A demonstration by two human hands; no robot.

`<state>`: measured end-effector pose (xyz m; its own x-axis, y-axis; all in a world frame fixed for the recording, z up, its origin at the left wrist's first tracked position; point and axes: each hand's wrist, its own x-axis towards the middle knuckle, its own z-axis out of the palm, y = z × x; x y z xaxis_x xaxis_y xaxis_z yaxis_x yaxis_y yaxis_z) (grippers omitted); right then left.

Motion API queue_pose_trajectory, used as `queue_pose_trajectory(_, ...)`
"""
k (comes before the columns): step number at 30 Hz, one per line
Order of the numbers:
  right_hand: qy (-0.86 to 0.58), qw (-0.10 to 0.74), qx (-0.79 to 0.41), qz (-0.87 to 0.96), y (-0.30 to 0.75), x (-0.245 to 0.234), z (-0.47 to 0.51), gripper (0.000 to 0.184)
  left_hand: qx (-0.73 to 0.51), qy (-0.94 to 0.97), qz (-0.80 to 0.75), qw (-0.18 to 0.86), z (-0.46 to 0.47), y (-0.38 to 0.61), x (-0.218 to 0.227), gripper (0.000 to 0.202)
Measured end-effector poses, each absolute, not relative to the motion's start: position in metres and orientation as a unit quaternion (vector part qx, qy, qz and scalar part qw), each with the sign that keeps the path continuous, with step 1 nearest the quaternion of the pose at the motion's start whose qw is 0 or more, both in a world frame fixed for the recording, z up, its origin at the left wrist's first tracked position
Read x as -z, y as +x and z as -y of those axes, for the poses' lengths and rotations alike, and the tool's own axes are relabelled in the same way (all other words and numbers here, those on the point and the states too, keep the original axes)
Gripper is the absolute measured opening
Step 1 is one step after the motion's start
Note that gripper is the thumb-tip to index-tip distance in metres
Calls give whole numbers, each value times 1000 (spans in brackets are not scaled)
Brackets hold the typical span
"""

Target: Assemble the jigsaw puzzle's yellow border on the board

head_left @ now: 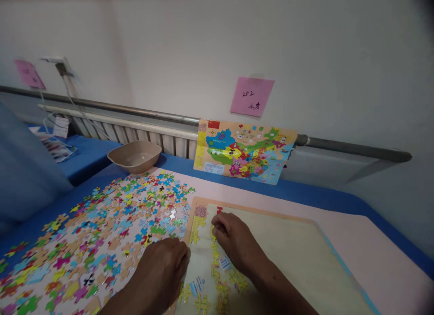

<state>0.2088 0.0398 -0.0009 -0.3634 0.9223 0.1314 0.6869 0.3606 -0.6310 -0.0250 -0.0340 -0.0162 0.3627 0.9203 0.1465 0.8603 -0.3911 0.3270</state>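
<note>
My left hand [159, 274] is curled at the left edge of the wooden puzzle tray [288, 256], beside the loose puzzle pieces [101, 247]; fingertips hidden, can't tell if it's holding one. On the tray, my right hand [235, 242] has its fingers [217, 227] curled down by the yellow pieces [213, 270]; can't tell if they've got one. Tray's bottom edge is cut off. Printed China map [246, 150] stands beyond, against the wall rail [352, 148].

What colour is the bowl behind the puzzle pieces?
The bowl is a plain light tan, and it shows clearly in the head view.
</note>
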Motion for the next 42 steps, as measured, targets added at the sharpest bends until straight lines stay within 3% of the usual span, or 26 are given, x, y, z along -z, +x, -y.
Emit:
queue_pose_trajectory(5, -495, 329, -419, 687, 207, 1, -42, 9, -198, 812, -540, 99, 34, -27, 14, 29)
queue_pose_trajectory(11, -506, 370, -455, 632, 186, -1, -27, 8, -283, 788, -539, 96, 37, -25, 11, 28)
queue_pose_trajectory(16, -512, 352, -457, 637, 173, -1, -13, 8, -338, 815, -470, 10, 42, -16, 8, 32)
queue_pose_trajectory(22, -513, 324, -429, 669, 167, 4, -7, 8, -313, 815, -488, 8, 41, -16, 18, 23)
queue_pose_trajectory(33, -518, 303, -418, 682, 165, 14, -8, 9, -297, 859, -393, -136, 42, -10, 24, 20)
queue_pose_trajectory(42, -543, 197, -296, 761, 174, 3, -9, 13, -295, 859, -369, -196, 40, -12, 18, 19)
